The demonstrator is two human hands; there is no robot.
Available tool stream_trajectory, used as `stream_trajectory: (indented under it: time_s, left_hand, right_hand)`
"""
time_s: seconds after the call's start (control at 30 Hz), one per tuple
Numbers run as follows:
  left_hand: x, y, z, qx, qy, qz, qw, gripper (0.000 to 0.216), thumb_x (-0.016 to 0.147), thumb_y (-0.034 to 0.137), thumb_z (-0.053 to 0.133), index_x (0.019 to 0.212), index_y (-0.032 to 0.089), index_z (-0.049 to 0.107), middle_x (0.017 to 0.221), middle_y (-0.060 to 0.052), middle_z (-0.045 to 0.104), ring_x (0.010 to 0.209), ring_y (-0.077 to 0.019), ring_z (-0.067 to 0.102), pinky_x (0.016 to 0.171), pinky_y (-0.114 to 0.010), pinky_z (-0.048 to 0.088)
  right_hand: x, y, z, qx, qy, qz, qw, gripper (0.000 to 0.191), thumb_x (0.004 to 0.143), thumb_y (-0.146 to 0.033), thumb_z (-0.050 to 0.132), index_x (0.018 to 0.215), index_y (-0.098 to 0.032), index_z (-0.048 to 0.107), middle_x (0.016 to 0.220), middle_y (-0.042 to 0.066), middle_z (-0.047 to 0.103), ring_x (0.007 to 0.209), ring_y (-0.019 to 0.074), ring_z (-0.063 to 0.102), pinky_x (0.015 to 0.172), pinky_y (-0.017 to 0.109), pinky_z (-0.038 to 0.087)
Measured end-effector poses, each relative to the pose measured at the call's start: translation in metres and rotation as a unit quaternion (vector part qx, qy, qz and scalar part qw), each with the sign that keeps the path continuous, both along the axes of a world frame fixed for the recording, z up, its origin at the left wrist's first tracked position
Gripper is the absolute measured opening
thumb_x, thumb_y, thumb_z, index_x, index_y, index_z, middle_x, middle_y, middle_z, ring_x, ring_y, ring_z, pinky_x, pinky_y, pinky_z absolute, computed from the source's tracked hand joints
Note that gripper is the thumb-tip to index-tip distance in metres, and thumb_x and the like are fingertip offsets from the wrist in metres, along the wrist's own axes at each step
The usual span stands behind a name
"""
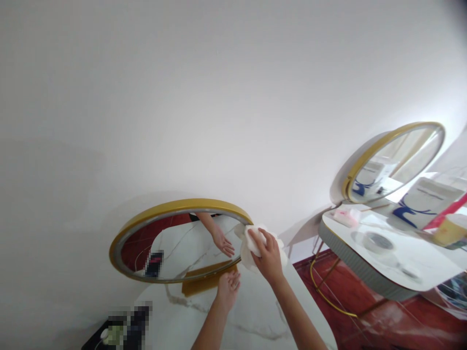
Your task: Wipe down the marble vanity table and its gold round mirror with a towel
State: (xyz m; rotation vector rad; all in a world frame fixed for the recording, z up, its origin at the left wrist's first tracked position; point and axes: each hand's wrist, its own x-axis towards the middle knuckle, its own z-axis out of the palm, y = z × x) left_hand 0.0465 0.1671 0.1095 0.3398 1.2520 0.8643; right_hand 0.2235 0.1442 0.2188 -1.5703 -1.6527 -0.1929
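Observation:
An oval-looking mirror (204,233) with a gold frame (197,204) stands on a white marble-patterned tabletop (255,311), close to the wall. My right hand (268,253) grips a crumpled white tissue (251,240) and presses it against the right end of the frame. Palm turned up, my left hand (229,287) is at the mirror's lower rim, in front of its gold base (199,284). Its fingers are loosely apart and hold nothing. Whether they touch the rim I cannot tell. The glass reflects an arm and the tabletop.
On the right a second table (368,267) carries another gold-framed mirror (397,160), a pink-and-white packet (346,216), a roll of tape (379,242), a white bag (423,204) and a yellow tub (450,231). Dark objects (136,323) sit at the lower left. The floor (412,325) is red tile.

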Motion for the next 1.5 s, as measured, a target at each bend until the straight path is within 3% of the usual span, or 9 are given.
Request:
stream_trajectory:
  time_s: [0.2,0.3,0.4,0.63,0.73,0.97,1.07,1.27,1.5]
  left_hand:
    - [-0.007,0.019,-0.006,-0.04,-0.088,0.082,0.992,0.009,0.068,0.01,0.048,0.069,0.017,0.053,0.086,-0.008,0.064,0.079,-0.0169,0.064,0.073,-0.028,0.048]
    - [-0.01,0.021,-0.006,-0.052,-0.115,0.092,0.988,0.006,0.068,0.012,0.05,0.069,0.016,0.054,0.085,-0.009,0.064,0.076,-0.0177,0.065,0.07,-0.028,0.048]
    - [-0.013,0.02,-0.007,-0.057,-0.134,0.098,0.984,0.006,0.069,0.013,0.052,0.072,0.015,0.056,0.086,-0.01,0.065,0.077,-0.0182,0.065,0.068,-0.027,0.047]
    - [-0.016,0.02,-0.011,-0.069,-0.163,0.106,0.978,0.006,0.07,0.014,0.052,0.074,0.016,0.056,0.084,-0.009,0.066,0.078,-0.0194,0.065,0.069,-0.029,0.048]
    - [-0.015,0.02,-0.011,-0.072,-0.171,0.109,0.977,0.006,0.07,0.015,0.052,0.076,0.016,0.056,0.083,-0.008,0.066,0.077,-0.019,0.065,0.07,-0.029,0.048]
    - [-0.016,0.021,-0.005,-0.077,-0.176,0.108,0.975,0.014,0.072,0.019,0.051,0.083,0.015,0.058,0.088,-0.01,0.065,0.079,-0.02,0.065,0.07,-0.029,0.048]
    - [-0.016,0.02,-0.005,-0.076,-0.18,0.105,0.975,0.015,0.072,0.02,0.052,0.085,0.014,0.058,0.087,-0.01,0.065,0.08,-0.0202,0.065,0.07,-0.029,0.048]
    - [-0.016,0.018,-0.006,-0.063,-0.191,0.102,0.974,0.014,0.071,0.019,0.052,0.082,0.015,0.059,0.084,-0.007,0.066,0.078,-0.0182,0.065,0.072,-0.027,0.048]
    - [-0.016,0.019,-0.008,-0.067,-0.179,0.104,0.976,0.016,0.071,0.02,0.051,0.084,0.014,0.058,0.084,-0.008,0.066,0.079,-0.0189,0.065,0.072,-0.028,0.047]
  right_hand:
    - [-0.014,-0.004,-0.082,-0.096,0.0,0.009,0.995,0.066,0.076,-0.013,0.051,0.138,-0.031,0.034,0.13,0.006,0.043,0.114,0.0242,0.043,0.093,0.038,0.043]
    - [-0.018,-0.013,-0.107,-0.134,-0.009,0.025,0.991,0.069,0.074,-0.01,0.05,0.137,-0.034,0.034,0.128,0.003,0.046,0.11,0.0219,0.047,0.087,0.034,0.046]
    - [-0.018,-0.017,-0.104,-0.118,-0.003,0.015,0.993,0.069,0.075,-0.012,0.05,0.138,-0.035,0.033,0.129,0.003,0.046,0.11,0.0223,0.047,0.088,0.036,0.046]
    - [-0.009,0.0,-0.068,-0.024,0.037,-0.015,0.999,0.063,0.08,-0.024,0.052,0.139,-0.033,0.03,0.133,0.008,0.039,0.117,0.0277,0.04,0.097,0.048,0.038]
    - [-0.015,0.002,-0.078,-0.04,0.046,-0.013,0.998,0.063,0.08,-0.023,0.053,0.139,-0.031,0.031,0.132,0.008,0.039,0.117,0.0272,0.039,0.098,0.046,0.038]
    - [-0.039,-0.019,-0.129,-0.176,0.045,0.03,0.983,0.071,0.075,-0.012,0.047,0.139,-0.037,0.028,0.129,0.002,0.044,0.111,0.0232,0.045,0.089,0.038,0.044]
    - [-0.041,-0.023,-0.129,-0.163,0.058,0.027,0.985,0.071,0.076,-0.014,0.046,0.14,-0.037,0.025,0.129,0.003,0.042,0.113,0.0231,0.044,0.093,0.039,0.042]
    - [-0.032,-0.011,-0.111,-0.102,0.096,-0.015,0.99,0.069,0.078,-0.017,0.046,0.141,-0.031,0.022,0.132,0.007,0.036,0.118,0.0253,0.039,0.099,0.044,0.036]
    - [-0.045,-0.013,-0.125,-0.173,0.054,0.01,0.983,0.073,0.074,-0.012,0.045,0.141,-0.034,0.023,0.129,0.005,0.042,0.113,0.0236,0.044,0.092,0.039,0.041]
